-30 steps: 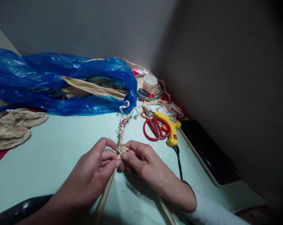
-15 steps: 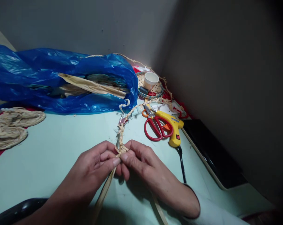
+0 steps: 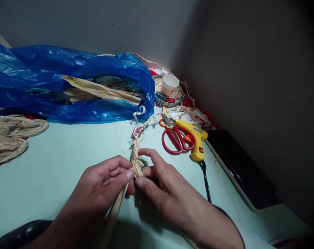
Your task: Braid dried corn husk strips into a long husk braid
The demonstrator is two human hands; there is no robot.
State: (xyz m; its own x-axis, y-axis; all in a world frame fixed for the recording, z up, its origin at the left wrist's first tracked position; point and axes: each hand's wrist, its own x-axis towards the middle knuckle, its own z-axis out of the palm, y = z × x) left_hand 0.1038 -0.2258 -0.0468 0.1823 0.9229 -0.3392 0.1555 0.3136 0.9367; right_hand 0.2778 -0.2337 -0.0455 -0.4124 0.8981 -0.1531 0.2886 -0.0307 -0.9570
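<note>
A braid of pale dried plant strips (image 3: 136,145) runs toward me from a metal clip (image 3: 137,130). My left hand (image 3: 107,180) pinches the braid's near end between thumb and forefinger. One long strip (image 3: 116,205) trails from that pinch down to the bottom edge. Short strip ends stick out on the braid's right side. My right hand (image 3: 167,190) is beside them, forefinger lifted and spread away from the thumb. The thumb tip is at the lower strip ends; whether it touches them I cannot tell. Its lower fingers are partly hidden.
Red-handled scissors (image 3: 173,140) and a yellow glue gun (image 3: 194,135) lie to the right, by a dark flat device (image 3: 240,173). A blue plastic bag (image 3: 76,65) holds dried strips behind. A woven tray (image 3: 158,83) bears a cup (image 3: 170,84). Coiled woven pieces (image 3: 19,126) lie left.
My right forefinger has lifted off the braid and spread from the thumb, baring the short strip ends. My left hand keeps its pinch. The view has shifted slightly.
</note>
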